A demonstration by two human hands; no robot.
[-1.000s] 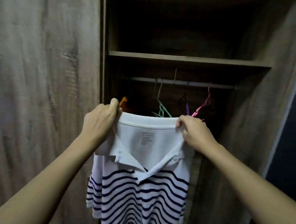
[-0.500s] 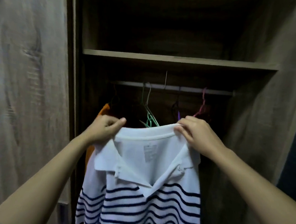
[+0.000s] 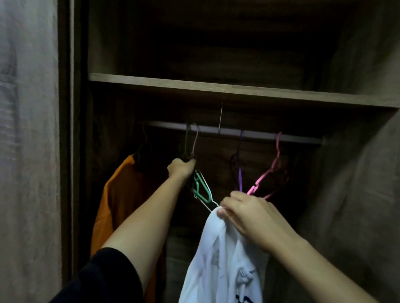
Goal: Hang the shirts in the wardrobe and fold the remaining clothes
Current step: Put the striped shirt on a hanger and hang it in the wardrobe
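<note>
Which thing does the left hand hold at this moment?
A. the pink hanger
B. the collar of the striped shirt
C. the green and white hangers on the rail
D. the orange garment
C: the left hand grips the green and white hangers by their necks, just under the rail, while only the right hand holds the striped shirt.

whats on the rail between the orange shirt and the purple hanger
In the head view, a green hanger and a white hanger hang bunched there, and the left hand grips them just under their hooks.
</note>
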